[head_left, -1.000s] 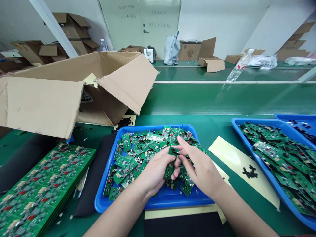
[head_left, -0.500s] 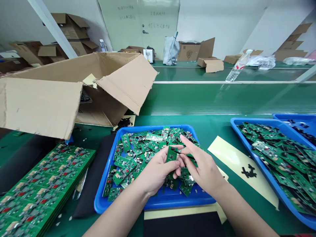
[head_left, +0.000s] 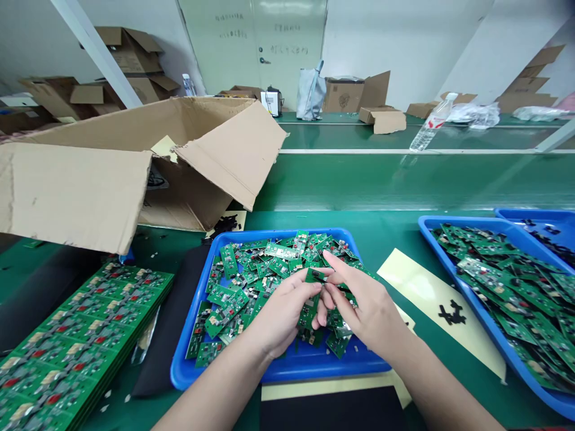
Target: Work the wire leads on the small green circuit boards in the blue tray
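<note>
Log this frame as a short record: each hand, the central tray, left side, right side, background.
Left hand: holds a small green circuit board
Right hand: fingers close to that board's upper end; grip unclear
Central tray: blue plastic tray with loose circuit boards
Left side: stacked circuit-board panels, open cardboard box
Right side: second blue tray, pale yellow sheet bearing black pieces
Background: tilted clear bottle

no words can be read: blurred handwriting (head_left: 288, 50) is borne by the pale door (head_left: 291, 81) at upper centre, a red marking (head_left: 435, 122) by the bottle (head_left: 420, 141) at upper right, and a faint emblem (head_left: 346, 103) is printed on the carton (head_left: 336, 90) between them
</note>
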Demonstrator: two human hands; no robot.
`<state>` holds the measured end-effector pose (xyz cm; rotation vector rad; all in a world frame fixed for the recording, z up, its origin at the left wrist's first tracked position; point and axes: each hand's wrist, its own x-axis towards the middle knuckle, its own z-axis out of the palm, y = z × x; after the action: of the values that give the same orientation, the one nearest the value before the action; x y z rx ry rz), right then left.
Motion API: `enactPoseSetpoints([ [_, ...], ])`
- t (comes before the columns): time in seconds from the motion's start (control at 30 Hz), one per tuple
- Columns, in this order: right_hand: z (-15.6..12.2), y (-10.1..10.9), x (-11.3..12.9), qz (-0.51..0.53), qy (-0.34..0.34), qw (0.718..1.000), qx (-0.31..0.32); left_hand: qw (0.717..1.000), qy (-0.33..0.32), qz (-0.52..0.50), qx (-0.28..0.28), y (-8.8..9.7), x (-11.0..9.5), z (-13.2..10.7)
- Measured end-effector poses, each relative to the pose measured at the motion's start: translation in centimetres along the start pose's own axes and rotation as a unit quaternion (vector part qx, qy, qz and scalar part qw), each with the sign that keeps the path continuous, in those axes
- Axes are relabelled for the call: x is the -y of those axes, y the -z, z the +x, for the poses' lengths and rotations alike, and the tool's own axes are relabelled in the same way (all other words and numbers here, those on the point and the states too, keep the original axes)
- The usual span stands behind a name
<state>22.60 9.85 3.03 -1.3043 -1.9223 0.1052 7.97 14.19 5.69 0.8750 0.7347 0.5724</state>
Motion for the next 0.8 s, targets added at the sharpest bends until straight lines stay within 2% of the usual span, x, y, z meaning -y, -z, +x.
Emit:
enactPoseSetpoints([
  [0.3, 0.18, -0.05, 0.20, -0.018, 0.013, 1.000, 0.001, 1.000, 0.006, 0.000, -0.024, -0.27, 0.04, -0.06],
  [0.8, 0.15, -0.20, 0.13, -0.024, 0.021, 0.999, -0.002, 0.999, -0.006, 0.040, -0.025, -0.19, 0.29, -0.09],
])
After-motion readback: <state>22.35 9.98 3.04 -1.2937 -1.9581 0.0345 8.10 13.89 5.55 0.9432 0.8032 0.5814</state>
